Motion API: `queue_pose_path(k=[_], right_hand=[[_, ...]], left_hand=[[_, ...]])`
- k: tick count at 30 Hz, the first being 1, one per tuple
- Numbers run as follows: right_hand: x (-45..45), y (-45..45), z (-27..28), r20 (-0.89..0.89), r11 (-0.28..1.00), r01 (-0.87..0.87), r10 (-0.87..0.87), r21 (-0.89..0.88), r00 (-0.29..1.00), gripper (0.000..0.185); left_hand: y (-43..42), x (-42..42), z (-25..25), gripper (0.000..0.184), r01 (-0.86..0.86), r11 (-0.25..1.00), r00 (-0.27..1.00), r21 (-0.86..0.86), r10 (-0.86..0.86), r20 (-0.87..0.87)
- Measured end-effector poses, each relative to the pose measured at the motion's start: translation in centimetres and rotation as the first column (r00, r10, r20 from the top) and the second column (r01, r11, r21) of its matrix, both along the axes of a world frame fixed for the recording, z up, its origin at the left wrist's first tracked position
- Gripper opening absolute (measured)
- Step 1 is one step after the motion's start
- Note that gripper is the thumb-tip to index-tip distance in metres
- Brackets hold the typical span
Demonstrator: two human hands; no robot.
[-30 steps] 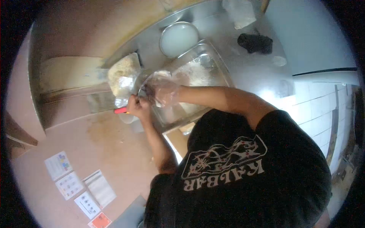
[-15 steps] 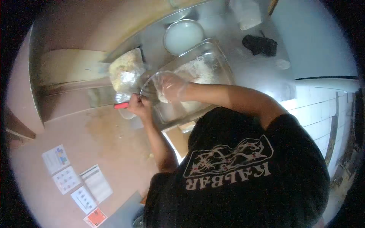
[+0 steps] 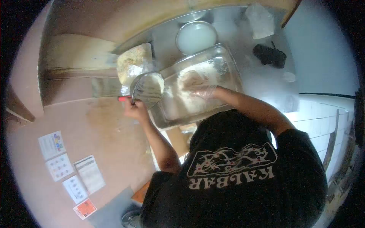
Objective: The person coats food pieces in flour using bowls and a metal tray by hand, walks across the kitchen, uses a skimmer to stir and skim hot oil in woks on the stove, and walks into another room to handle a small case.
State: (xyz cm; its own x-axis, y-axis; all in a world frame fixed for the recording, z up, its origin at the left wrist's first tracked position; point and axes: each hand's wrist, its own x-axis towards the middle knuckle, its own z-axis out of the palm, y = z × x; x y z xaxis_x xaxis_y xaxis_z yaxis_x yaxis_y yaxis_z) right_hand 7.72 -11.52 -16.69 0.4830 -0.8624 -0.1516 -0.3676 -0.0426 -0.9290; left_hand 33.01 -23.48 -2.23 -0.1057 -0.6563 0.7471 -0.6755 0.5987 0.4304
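My left hand [image 3: 135,109] is bare and closed round the handle of a round strainer [image 3: 148,89] with a red part at its grip. The strainer is tilted over the left end of a clear rectangular tub [image 3: 166,124], and some pale stuff lies in its upper part. My right hand [image 3: 207,92], in a clear plastic glove, is down in the tub at the white powder [image 3: 195,76]. Its fingers are blurred, so their pose and any hold are unclear.
A bag of yellowish crumbs [image 3: 133,60] lies left of the strainer. Behind the tub stands a round bowl of whitish contents [image 3: 196,38]. Farther right are a plastic bag [image 3: 260,21] and a black object [image 3: 270,55]. Paper sheets [image 3: 59,167] are at the lower left.
My right hand has moved right, from beside the strainer to the powder in the tub. The strainer now shows more fully, still in my left hand. The whole view has shifted slightly.
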Motion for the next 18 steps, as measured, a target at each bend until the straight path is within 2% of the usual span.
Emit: queue_pose_path(k=[1,2,3,4,5,7,10,11,12,14,16,18], right_hand=[[0.2,-0.1,-0.5,0.257,0.973,0.052,-0.111,0.225,0.960,0.060],[0.4,-0.2,-1.2,0.462,0.894,0.039,-0.268,0.446,0.846,0.062],[0.6,-0.2,-1.7,0.588,0.773,-0.037,-0.450,0.633,0.672,0.063],[0.3,0.5,2.1,0.530,0.693,0.021,-0.571,0.721,0.627,0.063],[-0.1,1.2,6.2,0.462,0.601,0.076,-0.683,0.796,0.566,0.064],[-0.3,0.7,9.3,0.406,0.425,-0.033,-0.835,0.904,0.371,0.062],[0.0,-0.9,8.0,0.441,0.431,-0.109,-0.832,0.896,0.336,0.064],[0.5,-0.6,8.4,0.421,0.436,-0.032,-0.845,0.900,0.330,0.066],[1.2,0.0,10.9,0.400,0.437,0.048,-0.859,0.898,0.320,0.068],[2.7,-0.7,7.5,0.418,0.481,0.155,-0.852,0.863,0.315,0.073],[2.5,-1.4,6.8,0.460,0.490,0.014,-0.827,0.871,0.324,0.077],[2.7,-1.6,7.2,0.539,0.517,-0.155,-0.787,0.842,0.301,0.081]], left_hand=[[0.5,0.0,0.5,0.009,-0.009,1.000,1.000,-0.012,0.009,0.030],[1.1,-0.3,0.9,0.008,0.004,1.000,0.999,0.013,-0.003,-0.050],[2.0,-1.2,1.8,0.008,0.017,0.999,0.991,0.038,-0.012,-0.130],[2.6,-1.5,2.2,0.007,0.033,0.998,0.978,0.058,-0.020,-0.210],[2.8,-0.9,2.1,0.005,0.006,0.997,0.982,0.075,0.008,-0.189],[3.7,0.4,2.2,0.006,-0.051,0.993,0.986,0.102,0.066,-0.152],[6.8,-0.7,2.7,0.014,-0.161,0.940,0.985,0.301,0.137,0.102],[7.8,-2.1,2.5,0.015,-0.192,0.945,0.973,0.265,0.148,0.177],[8.4,-3.7,2.2,0.015,-0.217,0.949,0.955,0.228,0.159,0.250],[7.9,-4.6,1.4,0.017,-0.265,0.940,0.922,0.214,0.181,0.343],[6.1,-4.1,0.1,0.019,-0.305,0.916,0.906,0.262,0.194,0.377],[5.6,-4.3,-0.4,0.024,-0.260,0.923,0.920,0.285,0.147,0.363]])
